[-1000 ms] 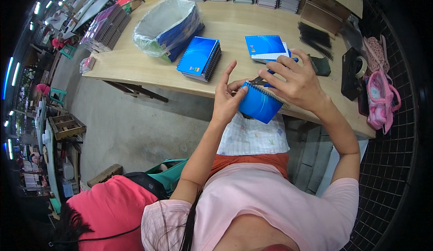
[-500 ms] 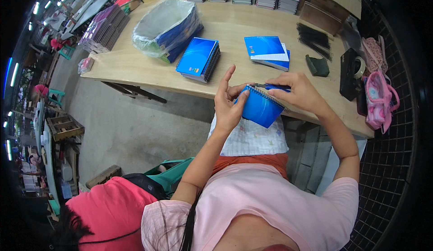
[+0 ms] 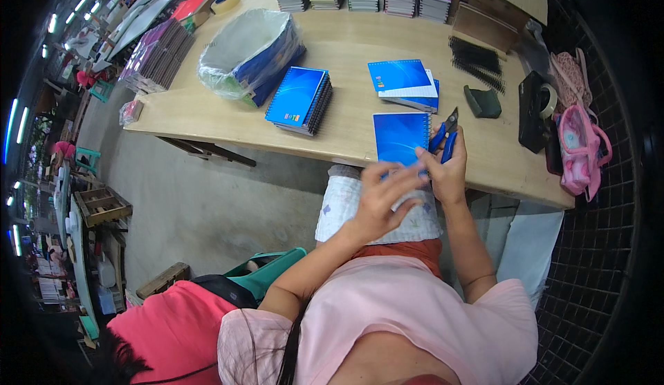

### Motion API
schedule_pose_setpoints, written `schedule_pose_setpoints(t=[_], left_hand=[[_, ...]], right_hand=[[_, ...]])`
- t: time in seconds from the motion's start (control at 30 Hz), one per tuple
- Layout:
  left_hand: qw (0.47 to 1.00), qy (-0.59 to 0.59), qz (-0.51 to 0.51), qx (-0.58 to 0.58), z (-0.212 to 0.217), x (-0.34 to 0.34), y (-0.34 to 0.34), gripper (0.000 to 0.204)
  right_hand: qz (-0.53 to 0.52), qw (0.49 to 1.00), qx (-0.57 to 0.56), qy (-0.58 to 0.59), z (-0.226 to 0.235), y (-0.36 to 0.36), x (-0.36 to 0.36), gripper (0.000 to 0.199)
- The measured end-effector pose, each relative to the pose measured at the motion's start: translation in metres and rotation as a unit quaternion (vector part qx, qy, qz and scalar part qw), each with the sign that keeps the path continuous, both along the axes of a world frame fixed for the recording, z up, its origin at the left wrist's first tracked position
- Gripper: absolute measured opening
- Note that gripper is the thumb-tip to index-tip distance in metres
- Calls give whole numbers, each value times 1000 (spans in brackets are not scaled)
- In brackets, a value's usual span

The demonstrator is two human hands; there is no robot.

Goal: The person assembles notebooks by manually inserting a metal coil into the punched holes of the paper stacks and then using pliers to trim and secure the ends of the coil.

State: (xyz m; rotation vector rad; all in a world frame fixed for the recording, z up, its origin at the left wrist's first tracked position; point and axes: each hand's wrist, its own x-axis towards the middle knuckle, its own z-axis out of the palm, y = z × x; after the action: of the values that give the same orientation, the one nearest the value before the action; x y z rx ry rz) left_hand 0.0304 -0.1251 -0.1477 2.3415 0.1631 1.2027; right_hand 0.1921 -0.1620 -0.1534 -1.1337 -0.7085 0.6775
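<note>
Both forearms rise from the lower edge and converge above the lap. The left hand (image 3: 379,202) is held palm down with fingers (image 3: 403,176) spread and extended forward and to the right, slightly blurred, its wrist bent; the elbow is flexed near the torso. The right hand (image 3: 448,171) is closed in a grip, thumb side up, fingers curled, just beside the left fingertips. The right forearm runs nearly straight up from the elbow, bare to the short sleeve
</note>
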Motion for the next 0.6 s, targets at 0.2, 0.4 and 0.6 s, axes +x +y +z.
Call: schedule_pose_setpoints(t=[0.2, 0.4, 0.6], left_hand=[[979, 21, 198, -31, 49, 7, 53, 50], [926, 36, -36, -375, 31, -7, 75, 30], [895, 54, -70, -436, 31, -11, 76, 34]], right_hand=[[60, 967, -36, -244, 6, -11, -10, 46], [77, 932, -159, -316, 38, -12, 16, 37], [-6, 710, -69, -700, 67, 2, 36, 40]])
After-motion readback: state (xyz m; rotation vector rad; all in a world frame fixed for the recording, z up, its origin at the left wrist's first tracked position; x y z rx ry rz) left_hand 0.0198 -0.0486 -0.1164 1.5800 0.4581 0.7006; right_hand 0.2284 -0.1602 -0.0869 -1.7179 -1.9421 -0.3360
